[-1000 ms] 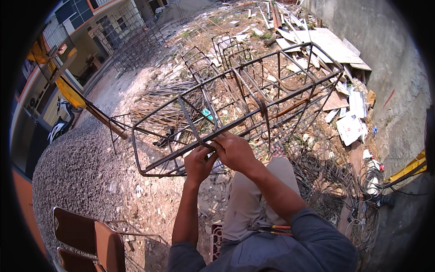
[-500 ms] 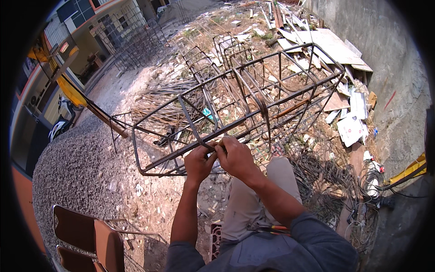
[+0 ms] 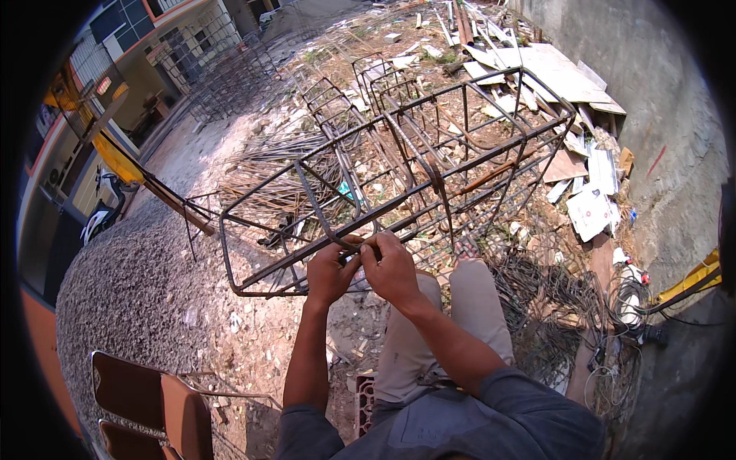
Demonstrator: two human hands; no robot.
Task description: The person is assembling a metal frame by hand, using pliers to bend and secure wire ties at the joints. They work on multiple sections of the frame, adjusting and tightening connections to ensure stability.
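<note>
A long cage of rusty steel rebar (image 3: 368,222) lies across in front of me, tilted up toward the far right. A bent stirrup (image 3: 313,201) loops around its bars on the left part. At the near lower corner of that stirrup, my left hand (image 3: 330,271) is closed, with thumb and fingers pinched together. Right beside it my right hand (image 3: 391,270) is closed too, its fingertips touching those of the left. Whatever small thing they pinch is hidden by the fingers. Both hands are up against the near bars of the cage.
A gravel heap (image 3: 130,287) and brown chairs (image 3: 146,395) are on the left. Loose rebar (image 3: 268,165) lies beyond the cage. Tangled wire (image 3: 537,295), boards (image 3: 537,73) and rubble fill the right side, along a concrete wall (image 3: 659,115).
Both hands have shifted slightly left and down in the picture, still pinched together at the stirrup corner. The orange-handled tool on my lap has gone out of sight behind my right arm.
</note>
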